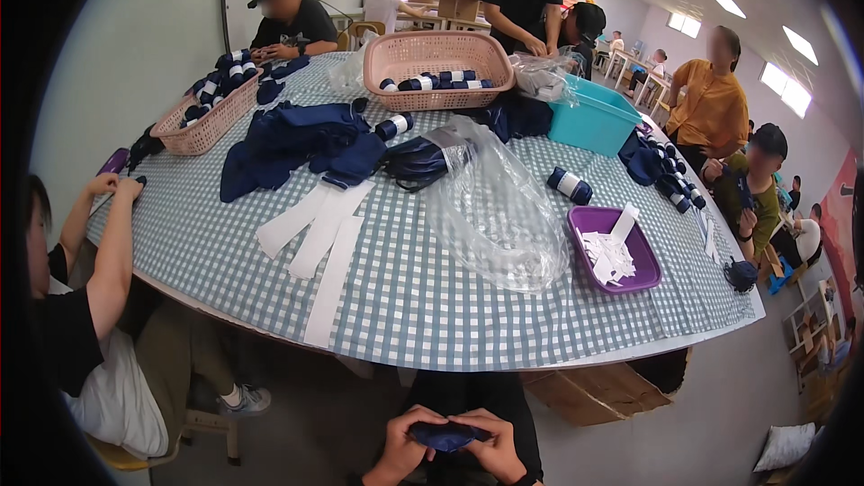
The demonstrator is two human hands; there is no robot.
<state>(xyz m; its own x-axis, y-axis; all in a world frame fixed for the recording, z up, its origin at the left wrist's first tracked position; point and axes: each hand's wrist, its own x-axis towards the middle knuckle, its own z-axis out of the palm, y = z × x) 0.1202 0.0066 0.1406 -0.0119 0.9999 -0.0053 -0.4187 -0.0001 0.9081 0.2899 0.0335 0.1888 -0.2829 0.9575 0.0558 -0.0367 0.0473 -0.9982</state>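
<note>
Low in front of me, over my lap, a small dark navy cloth bundle point(443, 436) is held between my two hands. My left hand point(403, 446) closes on its left side, the thumb and fingers pressed along its upper edge. On the other side my right hand point(494, 444) grips it in the same way, and both sets of fingertips nearly meet at the top. Beyond the table's near edge lie white paper strips point(329, 274), a clear plastic bag point(508, 238) and a rolled navy bundle point(570, 186) with a white band.
A purple tray point(641, 281) holds white paper pieces. Pink baskets point(441, 101) point(209, 129) carry banded navy rolls; a teal bin point(598, 121) stands beside loose navy cloth point(297, 146). Several people sit or stand around the checkered table point(423, 324). A cardboard box point(594, 393) is underneath.
</note>
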